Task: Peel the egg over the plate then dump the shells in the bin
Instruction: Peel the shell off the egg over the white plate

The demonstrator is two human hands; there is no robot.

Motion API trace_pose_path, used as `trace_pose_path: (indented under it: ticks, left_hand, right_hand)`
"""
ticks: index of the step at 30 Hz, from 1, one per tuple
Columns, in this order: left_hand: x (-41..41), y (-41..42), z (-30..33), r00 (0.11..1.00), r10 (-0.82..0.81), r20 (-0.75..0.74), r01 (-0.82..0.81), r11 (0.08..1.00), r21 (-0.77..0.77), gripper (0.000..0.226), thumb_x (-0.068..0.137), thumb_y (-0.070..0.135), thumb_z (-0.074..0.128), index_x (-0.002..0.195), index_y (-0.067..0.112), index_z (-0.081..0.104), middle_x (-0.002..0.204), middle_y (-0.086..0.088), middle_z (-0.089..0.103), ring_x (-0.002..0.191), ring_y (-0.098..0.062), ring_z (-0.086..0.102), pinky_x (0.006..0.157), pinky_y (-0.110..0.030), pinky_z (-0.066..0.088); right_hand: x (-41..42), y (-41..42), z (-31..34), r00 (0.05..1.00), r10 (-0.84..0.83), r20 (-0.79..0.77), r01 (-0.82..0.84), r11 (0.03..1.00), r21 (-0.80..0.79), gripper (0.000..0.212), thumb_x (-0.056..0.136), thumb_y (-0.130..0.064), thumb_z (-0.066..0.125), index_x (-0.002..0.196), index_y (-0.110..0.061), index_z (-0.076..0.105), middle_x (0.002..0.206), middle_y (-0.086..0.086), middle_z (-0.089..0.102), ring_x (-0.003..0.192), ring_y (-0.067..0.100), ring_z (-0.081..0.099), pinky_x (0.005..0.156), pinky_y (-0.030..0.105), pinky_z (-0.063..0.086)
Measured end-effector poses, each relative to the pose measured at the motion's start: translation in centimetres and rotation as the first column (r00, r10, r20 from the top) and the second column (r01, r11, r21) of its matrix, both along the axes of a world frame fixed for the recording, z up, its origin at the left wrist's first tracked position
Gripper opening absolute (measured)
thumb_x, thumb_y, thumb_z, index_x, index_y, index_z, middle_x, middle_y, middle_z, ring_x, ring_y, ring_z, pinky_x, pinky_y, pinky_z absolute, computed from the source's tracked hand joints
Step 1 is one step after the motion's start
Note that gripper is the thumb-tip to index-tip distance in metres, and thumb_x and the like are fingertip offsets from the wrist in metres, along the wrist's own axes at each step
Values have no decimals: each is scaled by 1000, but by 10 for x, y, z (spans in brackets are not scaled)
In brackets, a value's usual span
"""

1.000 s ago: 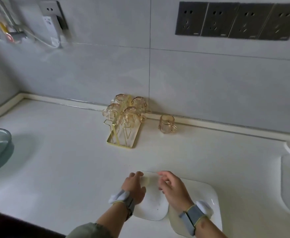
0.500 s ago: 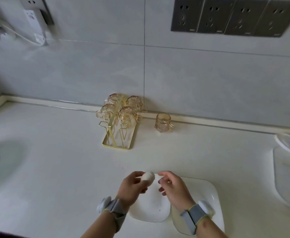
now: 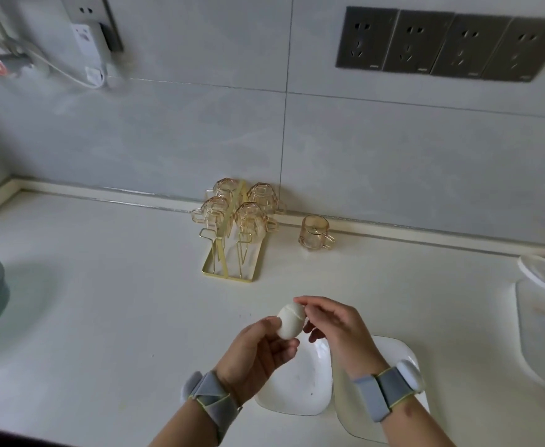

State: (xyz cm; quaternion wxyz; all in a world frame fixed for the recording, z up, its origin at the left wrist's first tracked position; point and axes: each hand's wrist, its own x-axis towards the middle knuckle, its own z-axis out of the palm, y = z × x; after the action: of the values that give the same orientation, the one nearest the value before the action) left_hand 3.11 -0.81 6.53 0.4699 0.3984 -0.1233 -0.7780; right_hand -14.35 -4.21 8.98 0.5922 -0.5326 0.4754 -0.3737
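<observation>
Below the hands, two overlapping glossy white square plates (image 3: 300, 387), holding only a few dark specks. Above their far edge, pale white oval egg (image 3: 291, 321) with cracked shell, gripped in left hand (image 3: 258, 353), right hand (image 3: 335, 327) fingertips pinching its top

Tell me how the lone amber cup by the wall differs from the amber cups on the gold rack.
The lone cup stands on the counter with its mouth up; the rack cups hang mouth down on the gold rack. The lone cup stands alone; the rack cups cluster as four. Both are amber, see-through and handled.
</observation>
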Motion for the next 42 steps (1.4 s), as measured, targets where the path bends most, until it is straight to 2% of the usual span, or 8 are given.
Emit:
trace_pose_path:
  ticks: [3,8,13,20,24,32,37,42]
  left_hand:
    - [2,-2,1,1000,-17,-12,17,1000,21,40,75,21,66,102,-7,69,84,-20,70,66,-24,69,64,-32,60]
    - [7,-8,7,997,-78,10,78,997,8,42,79,23,63,108,-6,66,85,-18,70,67,-23,69,66,-31,60]
    - [9,-14,11,994,-99,54,101,994,-34,21,94,16,53,109,3,61,92,-23,69,68,-26,66,68,-33,60]
    - [15,-16,2,994,-80,79,80,997,7,23,94,13,55,108,-1,66,92,-23,69,70,-28,66,66,-34,59]
    - [19,-16,0,993,-92,81,92,996,1,20,88,16,65,100,0,71,93,-22,69,72,-29,66,68,-34,57]
    - [21,-17,-1,989,-107,99,108,994,-4,26,84,19,69,99,-2,69,81,-17,64,64,-24,62,61,-31,56]
    - [21,-16,-1,984,-157,85,160,987,-22,42,82,29,67,106,-6,68,84,-19,65,63,-21,61,60,-30,55]
    - [20,-13,-2,985,-156,69,156,988,1,36,89,27,60,104,-5,69,83,-20,67,61,-20,60,59,-29,55]
  right_hand:
    - [0,-2,3,1000,27,0,-27,999,-24,20,93,-14,64,109,-20,76,81,-1,71,71,16,65,63,25,53]
    - [2,-5,5,997,60,-38,-61,997,-46,28,87,-30,68,114,-27,74,88,1,72,73,14,65,65,26,54]
    - [3,-8,5,995,53,-85,-59,996,-66,18,92,-20,68,108,-24,75,94,2,75,76,13,65,66,27,55]
    - [10,-8,-2,995,0,-99,-3,999,-36,16,91,-12,69,105,-14,75,93,16,73,70,13,64,65,25,55]
    - [14,-8,-4,993,-26,-114,23,999,-26,15,91,-11,68,104,-11,75,88,22,71,68,17,62,66,28,55]
    - [11,-9,-3,995,29,-94,-27,999,25,20,93,-16,65,110,-16,74,78,5,66,68,18,59,66,30,53]
    - [12,-8,-3,992,73,-102,-77,997,-30,18,94,-17,64,109,-17,75,76,7,63,64,18,55,62,29,50]
    - [13,-8,-6,987,63,-150,-71,996,-46,14,94,-20,65,103,-18,76,73,6,64,61,16,54,61,29,49]
